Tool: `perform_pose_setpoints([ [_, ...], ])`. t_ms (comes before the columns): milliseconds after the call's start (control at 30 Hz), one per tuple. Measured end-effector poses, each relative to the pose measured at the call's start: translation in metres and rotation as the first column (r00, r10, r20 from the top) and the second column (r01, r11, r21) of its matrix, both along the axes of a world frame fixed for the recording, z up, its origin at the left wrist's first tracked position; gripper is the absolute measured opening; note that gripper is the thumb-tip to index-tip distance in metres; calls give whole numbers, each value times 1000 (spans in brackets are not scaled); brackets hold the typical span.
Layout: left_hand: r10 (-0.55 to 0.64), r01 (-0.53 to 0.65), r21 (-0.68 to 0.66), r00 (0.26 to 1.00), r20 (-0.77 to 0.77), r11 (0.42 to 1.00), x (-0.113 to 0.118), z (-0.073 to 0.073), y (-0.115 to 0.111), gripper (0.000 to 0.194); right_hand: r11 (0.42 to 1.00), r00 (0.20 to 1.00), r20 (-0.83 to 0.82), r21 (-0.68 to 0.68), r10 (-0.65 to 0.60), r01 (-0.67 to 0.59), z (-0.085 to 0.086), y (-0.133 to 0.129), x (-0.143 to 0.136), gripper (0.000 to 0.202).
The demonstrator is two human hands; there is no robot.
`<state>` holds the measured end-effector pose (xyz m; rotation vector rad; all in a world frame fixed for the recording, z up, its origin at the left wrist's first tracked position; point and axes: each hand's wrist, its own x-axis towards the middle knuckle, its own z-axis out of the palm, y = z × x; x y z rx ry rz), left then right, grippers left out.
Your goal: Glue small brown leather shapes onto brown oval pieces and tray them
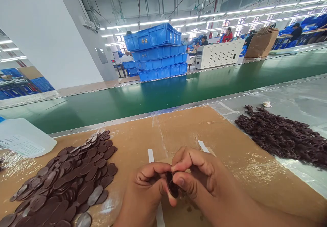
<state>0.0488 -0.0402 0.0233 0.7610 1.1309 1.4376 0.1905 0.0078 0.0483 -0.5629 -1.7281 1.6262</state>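
Between both hands, above the brown work surface, is a small dark brown oval disc [171, 184], tilted on edge. My left hand [150, 186] pinches it from the left with thumb and fingers. From the right, my right hand [196, 177] closes thumb and index finger at the disc's edge; whether a scrap sits in that pinch is hidden. To the left of my hands lies a heap of similar dark brown oval discs [84, 172], some with a greyish shine. On the far right is a pile of dark brown shreds [278, 135].
A white plastic jug [25, 136] lies at the left edge. Beyond the brown board [178, 128] runs a green conveyor belt [122, 101]. Across it stand stacked blue crates [159, 55], a cream metal machine [219, 55] and a brown paper bag [262, 43]. Several people work in the background.
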Motion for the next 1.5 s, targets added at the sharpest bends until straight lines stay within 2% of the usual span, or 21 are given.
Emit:
perform_pose_setpoints([
  [367,-9,9,-5,999,-31,1000,-1,-1,-1,13,1000,1000,16,-25,-2,2,0,-1,1,29],
  [600,-18,19,16,998,-55,1000,-4,-4,2,14,1000,999,31,20,-13,13,-1,0,1,26],
  [733,-16,17,8,998,-54,1000,-1,0,3,15,1000,1000,17,-4,-9,9,-1,-1,0,28],
  [900,48,-50,-30,997,-60,998,5,7,1,18,1000,1000,26,-17,2,-2,0,0,0,29],
  [1167,38,-39,-29,997,-61,999,4,5,0,18,997,997,75,70,-36,31,-2,1,2,31],
  [1267,81,-83,-33,996,-48,996,4,4,0,18,998,996,78,64,-35,30,-2,0,2,32],
  [1500,-33,33,32,999,-16,999,-2,-1,1,10,997,997,63,67,-46,42,-2,-1,2,31],
])
